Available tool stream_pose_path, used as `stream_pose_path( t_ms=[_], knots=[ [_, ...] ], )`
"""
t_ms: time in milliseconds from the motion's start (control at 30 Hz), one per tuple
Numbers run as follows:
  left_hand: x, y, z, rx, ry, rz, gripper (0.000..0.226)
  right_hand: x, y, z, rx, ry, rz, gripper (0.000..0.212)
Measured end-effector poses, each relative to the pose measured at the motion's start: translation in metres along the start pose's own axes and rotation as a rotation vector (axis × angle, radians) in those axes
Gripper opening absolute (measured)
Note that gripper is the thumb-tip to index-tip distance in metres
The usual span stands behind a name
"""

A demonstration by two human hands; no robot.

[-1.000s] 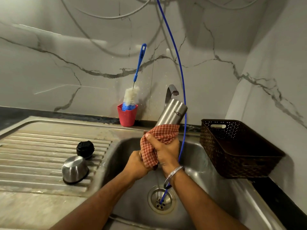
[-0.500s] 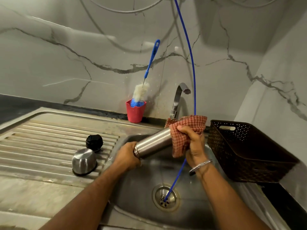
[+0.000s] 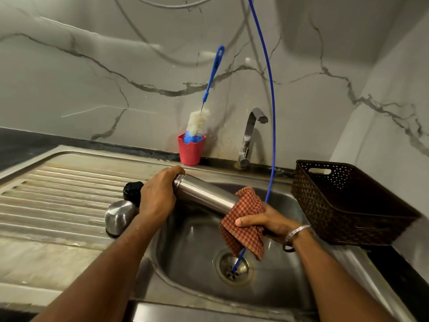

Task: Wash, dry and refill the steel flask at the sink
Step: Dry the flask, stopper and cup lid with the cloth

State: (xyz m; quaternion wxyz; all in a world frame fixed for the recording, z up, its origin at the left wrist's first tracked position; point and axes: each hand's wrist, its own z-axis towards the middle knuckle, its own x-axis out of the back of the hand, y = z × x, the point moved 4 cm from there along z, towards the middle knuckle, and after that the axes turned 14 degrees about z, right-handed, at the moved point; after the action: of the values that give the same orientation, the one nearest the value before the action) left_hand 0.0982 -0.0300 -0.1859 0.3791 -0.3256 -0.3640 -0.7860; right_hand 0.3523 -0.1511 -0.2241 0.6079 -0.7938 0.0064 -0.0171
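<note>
The red checked cloth point(image 3: 243, 226) is covering the lower end of the steel flask point(image 3: 204, 194) — its base is not showing. The left hand point(image 3: 157, 196) is masking the flask's mouth and hiding part of the black cap point(image 3: 131, 191) behind it. The right hand's point(image 3: 267, 221) fingers are lying under the cloth, out of sight. The blue hose point(image 3: 270, 112) is running off the top edge. The brown basket's point(image 3: 348, 205) inside is too dark to read.

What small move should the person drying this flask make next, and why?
Probably slide the checked cloth, gripped by the right hand, up the steel flask towards the left hand: the cloth covers only the lower end, and the middle is bare.
</note>
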Motion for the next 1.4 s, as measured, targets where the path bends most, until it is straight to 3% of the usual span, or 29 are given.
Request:
stream_pose_path(
  t_ms=[300,433,567,700,800,900,1033,1100,1233,1400],
  knots=[
    [0.004,0.027,-0.006,-0.154,0.045,0.121,0.04,-0.019,-0.002,0.011,0.076,-0.031,-0.53,0.076],
    [0.0,0.045,-0.014,-0.242,-0.001,0.177,0.035,-0.044,-0.003,0.022,0.225,0.061,-0.516,0.089],
    [-0.009,0.063,-0.019,-0.365,-0.029,0.237,0.034,-0.053,-0.005,0.033,0.287,0.138,-0.404,0.091],
    [-0.01,0.075,-0.017,-0.437,-0.117,0.268,0.035,-0.054,-0.009,0.029,0.324,0.119,-0.233,0.068],
    [0.004,0.075,-0.015,-0.251,-0.091,0.065,0.047,-0.047,-0.022,0.019,0.344,0.038,-0.003,0.046],
    [0.003,0.057,-0.008,-0.004,-0.064,-0.201,0.046,-0.034,-0.026,0.021,0.359,0.037,0.458,0.053],
    [-0.023,0.045,-0.01,0.283,-0.231,-0.633,0.016,-0.026,-0.033,0.021,0.401,0.075,0.825,0.045],
    [-0.033,0.048,-0.016,0.359,-0.359,-0.739,0.031,-0.021,-0.038,0.02,0.452,0.072,0.9,0.043],
    [-0.04,0.058,-0.024,0.328,-0.608,-0.812,0.053,-0.013,-0.041,0.017,0.524,0.109,1.002,0.035],
    [-0.036,0.075,-0.026,0.187,-0.499,-0.847,0.041,-0.013,-0.031,0.018,0.474,0.165,1.058,0.045]
  ],
)
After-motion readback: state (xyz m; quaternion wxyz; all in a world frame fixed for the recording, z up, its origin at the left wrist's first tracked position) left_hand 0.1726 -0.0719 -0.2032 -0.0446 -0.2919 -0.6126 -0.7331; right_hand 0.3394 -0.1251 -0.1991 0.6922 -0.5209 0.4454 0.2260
